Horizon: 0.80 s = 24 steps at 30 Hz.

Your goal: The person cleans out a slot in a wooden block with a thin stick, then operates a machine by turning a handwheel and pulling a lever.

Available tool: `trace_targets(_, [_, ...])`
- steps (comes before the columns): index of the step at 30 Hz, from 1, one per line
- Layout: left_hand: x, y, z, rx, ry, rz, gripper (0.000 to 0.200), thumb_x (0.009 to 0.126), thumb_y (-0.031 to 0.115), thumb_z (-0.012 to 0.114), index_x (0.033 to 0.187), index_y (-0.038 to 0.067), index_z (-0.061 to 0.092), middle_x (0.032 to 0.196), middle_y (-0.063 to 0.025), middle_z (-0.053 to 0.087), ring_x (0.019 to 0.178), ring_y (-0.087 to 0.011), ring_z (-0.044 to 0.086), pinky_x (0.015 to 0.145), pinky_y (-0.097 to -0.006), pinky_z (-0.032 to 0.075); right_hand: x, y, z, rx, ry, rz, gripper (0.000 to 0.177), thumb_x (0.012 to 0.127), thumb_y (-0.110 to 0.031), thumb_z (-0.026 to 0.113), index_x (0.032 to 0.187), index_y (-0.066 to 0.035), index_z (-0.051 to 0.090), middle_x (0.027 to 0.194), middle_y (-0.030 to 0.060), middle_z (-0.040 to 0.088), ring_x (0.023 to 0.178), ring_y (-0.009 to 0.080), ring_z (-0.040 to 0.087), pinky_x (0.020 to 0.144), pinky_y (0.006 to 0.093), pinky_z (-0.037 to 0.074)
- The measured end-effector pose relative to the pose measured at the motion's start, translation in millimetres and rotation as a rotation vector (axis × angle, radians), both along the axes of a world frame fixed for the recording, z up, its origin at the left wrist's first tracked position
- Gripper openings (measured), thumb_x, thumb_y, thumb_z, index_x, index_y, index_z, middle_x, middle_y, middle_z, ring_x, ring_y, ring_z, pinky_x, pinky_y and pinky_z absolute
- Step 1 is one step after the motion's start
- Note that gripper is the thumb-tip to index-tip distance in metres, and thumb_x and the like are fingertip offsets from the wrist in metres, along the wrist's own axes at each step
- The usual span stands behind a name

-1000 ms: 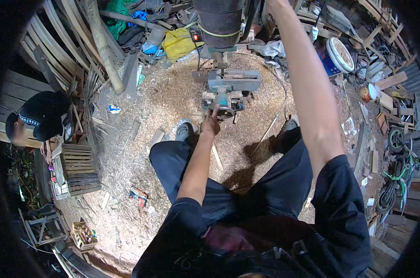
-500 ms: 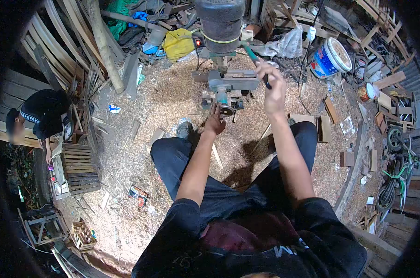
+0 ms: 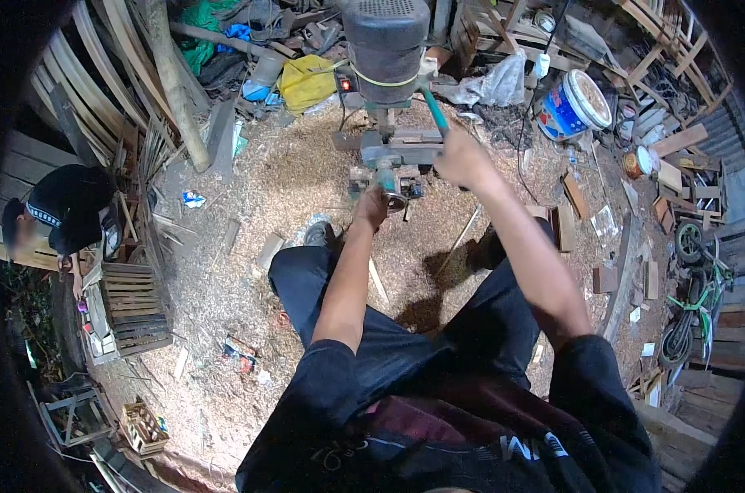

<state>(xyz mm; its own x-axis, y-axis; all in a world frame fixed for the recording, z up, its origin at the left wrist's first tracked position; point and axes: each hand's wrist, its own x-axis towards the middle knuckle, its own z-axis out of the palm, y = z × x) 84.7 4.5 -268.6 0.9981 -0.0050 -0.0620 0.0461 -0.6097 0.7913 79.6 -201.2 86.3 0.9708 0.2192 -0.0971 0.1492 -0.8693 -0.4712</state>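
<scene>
A drilling machine with a dark motor housing point(image 3: 386, 53) stands in front of me. My right hand point(image 3: 464, 161) is closed round its green lever point(image 3: 432, 108), which slopes down toward me from the machine's right side. At the front of the machine table, my left hand point(image 3: 371, 207) is curled against a small metal handwheel point(image 3: 397, 200), its fingertips partly hidden. Just beyond the wheel is the grey vise point(image 3: 413, 154), lying crosswise under the drill head. Whether a workpiece sits in the vise, I cannot make out.
Wood shavings point(image 3: 298, 164) cover the floor. Another person point(image 3: 77, 205) bends by a slatted crate point(image 3: 134, 304) at left. A blue-and-white bucket point(image 3: 574, 105), a yellow sack point(image 3: 307, 80) and scrap wood lie behind. A small green motorbike point(image 3: 697, 304) is at right.
My right hand has pulled the lever lower and closer, its elbow swinging outward. My left hand's fingers, stretched out before, are now curled at the handwheel. The view has shifted slightly.
</scene>
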Motion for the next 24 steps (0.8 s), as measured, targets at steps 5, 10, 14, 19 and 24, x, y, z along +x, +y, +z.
trace_targets(5, [-16,-11,26,-0.050,-0.094,0.124,0.028,0.091,0.026,0.060,0.097,-0.002,0.062,0.095,-0.0223,0.063,0.094,-0.0413,0.059,0.086,-0.0473,0.047,-39,-1,-46,0.160,-0.094,-0.078,0.033,0.077,-0.007,0.060,0.102,0.014,0.053,0.082,0.0331,0.063,0.082,0.0468,0.064,0.075,0.0512,0.052])
trace_targets(10, [-33,-15,69,0.132,-0.168,0.087,0.018,0.087,0.014,0.063,0.099,0.001,0.061,0.105,-0.0204,0.059,0.101,-0.0406,0.056,0.088,-0.0472,0.046,-53,0,-123,0.238,-0.099,-0.162,0.062,0.083,-0.009,0.062,0.134,0.011,0.032,0.086,0.0292,0.063,0.082,0.0501,0.061,0.076,0.0534,0.051])
trace_targets(14, [-33,-18,64,0.114,-0.200,0.121,0.015,0.085,0.009,0.063,0.097,0.002,0.060,0.103,-0.0196,0.058,0.100,-0.0401,0.056,0.087,-0.0465,0.046,-60,5,-195,0.224,-0.165,-0.198,0.068,0.090,-0.011,0.055,0.145,0.005,0.019,0.098,0.0359,0.059,0.091,0.0509,0.059,0.078,0.0584,0.047])
trace_targets(19, [-38,-19,77,0.068,-0.237,0.136,0.016,0.084,0.010,0.063,0.098,0.003,0.059,0.099,-0.0181,0.057,0.098,-0.0395,0.056,0.084,-0.0472,0.046,-46,12,-262,0.265,-0.102,-0.247,0.066,0.092,-0.015,0.054,0.146,0.002,0.021,0.120,0.0352,0.054,0.094,0.0502,0.060,0.079,0.0573,0.048])
trace_targets(24, [-41,-22,82,0.069,-0.245,0.165,0.019,0.082,0.009,0.065,0.099,0.003,0.059,0.097,-0.0174,0.057,0.095,-0.0389,0.056,0.084,-0.0470,0.046,-33,18,-311,0.261,-0.139,-0.329,0.066,0.093,-0.017,0.053,0.148,-0.001,0.021,0.119,0.0315,0.057,0.085,0.0487,0.063,0.075,0.0554,0.051])
